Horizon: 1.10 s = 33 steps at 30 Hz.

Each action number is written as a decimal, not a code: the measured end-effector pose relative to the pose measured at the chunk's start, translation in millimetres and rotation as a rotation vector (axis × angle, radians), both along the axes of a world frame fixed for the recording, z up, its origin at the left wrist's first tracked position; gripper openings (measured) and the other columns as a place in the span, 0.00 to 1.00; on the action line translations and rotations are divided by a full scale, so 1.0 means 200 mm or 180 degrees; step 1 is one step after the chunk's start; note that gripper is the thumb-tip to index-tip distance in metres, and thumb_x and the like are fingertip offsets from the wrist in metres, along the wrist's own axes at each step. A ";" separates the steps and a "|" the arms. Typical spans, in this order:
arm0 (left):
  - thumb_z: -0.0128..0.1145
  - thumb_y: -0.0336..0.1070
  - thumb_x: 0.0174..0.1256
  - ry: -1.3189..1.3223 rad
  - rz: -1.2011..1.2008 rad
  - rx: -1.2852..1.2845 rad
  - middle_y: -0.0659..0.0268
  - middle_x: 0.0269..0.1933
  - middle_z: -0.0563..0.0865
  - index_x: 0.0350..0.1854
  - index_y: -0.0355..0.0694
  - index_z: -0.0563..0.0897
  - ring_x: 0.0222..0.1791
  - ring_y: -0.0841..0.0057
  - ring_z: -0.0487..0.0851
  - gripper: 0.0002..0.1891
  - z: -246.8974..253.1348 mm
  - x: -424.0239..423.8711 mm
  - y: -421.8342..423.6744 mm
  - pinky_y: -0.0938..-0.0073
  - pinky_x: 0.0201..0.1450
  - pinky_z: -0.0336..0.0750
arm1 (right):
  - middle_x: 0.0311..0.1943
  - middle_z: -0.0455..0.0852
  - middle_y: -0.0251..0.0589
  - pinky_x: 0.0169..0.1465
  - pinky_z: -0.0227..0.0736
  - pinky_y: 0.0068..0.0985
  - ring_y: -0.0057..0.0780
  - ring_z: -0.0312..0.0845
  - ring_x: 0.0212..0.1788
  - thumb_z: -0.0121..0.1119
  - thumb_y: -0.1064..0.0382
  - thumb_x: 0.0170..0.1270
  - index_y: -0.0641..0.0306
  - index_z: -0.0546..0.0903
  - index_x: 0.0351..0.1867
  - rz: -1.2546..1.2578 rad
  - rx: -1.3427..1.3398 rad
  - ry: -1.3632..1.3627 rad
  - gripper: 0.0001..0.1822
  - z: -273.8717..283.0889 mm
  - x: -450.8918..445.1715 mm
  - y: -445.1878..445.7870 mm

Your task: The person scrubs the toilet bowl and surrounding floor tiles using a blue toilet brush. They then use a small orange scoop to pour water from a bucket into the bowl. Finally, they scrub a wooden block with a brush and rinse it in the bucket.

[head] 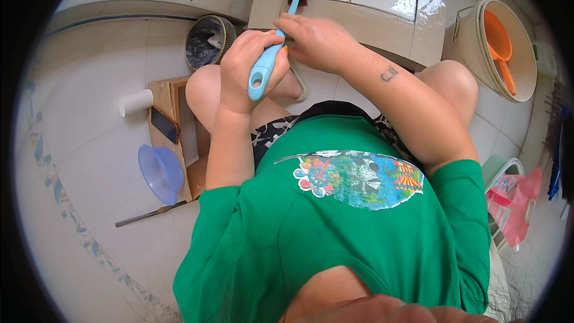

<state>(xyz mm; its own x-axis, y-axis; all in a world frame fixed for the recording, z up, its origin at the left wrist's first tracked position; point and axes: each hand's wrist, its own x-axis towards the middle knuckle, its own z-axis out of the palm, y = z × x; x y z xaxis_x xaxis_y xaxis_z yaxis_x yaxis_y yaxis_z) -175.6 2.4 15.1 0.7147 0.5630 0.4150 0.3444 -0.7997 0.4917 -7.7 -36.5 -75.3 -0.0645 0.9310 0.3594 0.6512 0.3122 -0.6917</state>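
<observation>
A light-blue plastic scrubbing brush (263,72) slants away from me, its looped handle end towards my body. Around the handle, below its middle, my left hand (237,69) is closed. Farther up, my right hand (320,42) grips the handle with fingers and thumb, right beside the left. The brush head, with dark reddish bristles facing down, is over the tiled ledge (332,20) at the left edge of a white squat toilet (314,2). Whether the bristles touch the surface is hard to tell. The toilet's ribbed right footrest looks wet and shiny.
A bin (231,31) lined with a black bag stands at the left. Nearer lie a wooden stool on its side (166,92), a phone (164,124), a white roll (136,102) and a blue basin (159,175). On the right are a bucket (468,45) with an orange dipper (497,31) and a pink package (520,206).
</observation>
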 end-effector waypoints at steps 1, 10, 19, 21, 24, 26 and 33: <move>0.67 0.26 0.53 0.0043 0.0034 -0.0047 0.54 0.42 0.90 0.42 0.34 0.87 0.41 0.63 0.89 0.12 0.04 -0.01 -0.03 0.68 0.48 0.82 | 0.49 0.85 0.41 0.43 0.80 0.44 0.50 0.84 0.45 0.67 0.66 0.59 0.58 0.77 0.55 0.0003 -0.0094 0.0022 0.22 0.01 0.00 -0.02; 0.71 0.29 0.50 0.0061 0.0032 0.0162 0.54 0.42 0.89 0.39 0.37 0.87 0.40 0.61 0.89 0.12 -0.10 0.04 0.03 0.67 0.44 0.84 | 0.48 0.87 0.47 0.46 0.81 0.43 0.49 0.85 0.48 0.66 0.68 0.57 0.61 0.78 0.56 -0.0023 -0.0659 -0.0280 0.24 0.04 0.07 -0.11; 0.70 0.29 0.52 0.0149 -0.0062 0.0033 0.52 0.45 0.90 0.42 0.36 0.88 0.49 0.60 0.89 0.13 -0.03 0.02 0.14 0.66 0.53 0.82 | 0.45 0.86 0.49 0.45 0.81 0.43 0.50 0.85 0.45 0.68 0.66 0.55 0.66 0.78 0.54 0.0217 -0.0817 -0.0514 0.23 0.16 0.09 -0.25; 0.69 0.28 0.52 0.0177 -0.0004 -0.0099 0.52 0.46 0.90 0.42 0.36 0.88 0.48 0.60 0.89 0.13 -0.06 0.01 0.11 0.66 0.54 0.82 | 0.43 0.86 0.49 0.46 0.81 0.43 0.50 0.85 0.45 0.68 0.66 0.55 0.67 0.78 0.51 0.0222 -0.0788 -0.0446 0.21 0.17 0.11 -0.29; 0.69 0.28 0.54 -0.0073 0.0034 0.0025 0.52 0.45 0.90 0.42 0.36 0.88 0.48 0.61 0.89 0.12 -0.17 0.01 0.21 0.67 0.53 0.81 | 0.43 0.86 0.49 0.46 0.81 0.44 0.50 0.85 0.46 0.68 0.65 0.56 0.66 0.79 0.50 0.0253 -0.0934 -0.0534 0.20 0.14 0.14 -0.30; 0.68 0.29 0.56 -0.0246 0.0181 0.0111 0.52 0.45 0.90 0.42 0.35 0.88 0.47 0.61 0.90 0.11 -0.19 0.03 0.33 0.67 0.53 0.81 | 0.43 0.86 0.49 0.47 0.81 0.44 0.50 0.84 0.46 0.68 0.64 0.57 0.66 0.79 0.49 0.0321 -0.1143 -0.0727 0.19 0.14 0.15 -0.26; 0.68 0.28 0.58 -0.0218 -0.0120 0.0044 0.55 0.44 0.90 0.42 0.35 0.88 0.48 0.63 0.90 0.10 -0.10 0.08 0.38 0.69 0.53 0.81 | 0.38 0.86 0.49 0.46 0.81 0.43 0.51 0.85 0.43 0.65 0.63 0.59 0.65 0.80 0.43 -0.0268 -0.0745 -0.0513 0.13 0.12 0.23 -0.17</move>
<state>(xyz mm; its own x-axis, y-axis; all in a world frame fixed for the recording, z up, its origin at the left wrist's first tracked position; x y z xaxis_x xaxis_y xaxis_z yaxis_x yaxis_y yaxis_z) -159.6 79.0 -4.0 0.7050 0.5302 0.4710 0.2800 -0.8183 0.5020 38.4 -71.2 -51.8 -0.0223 0.9918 0.1255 0.7753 0.0964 -0.6242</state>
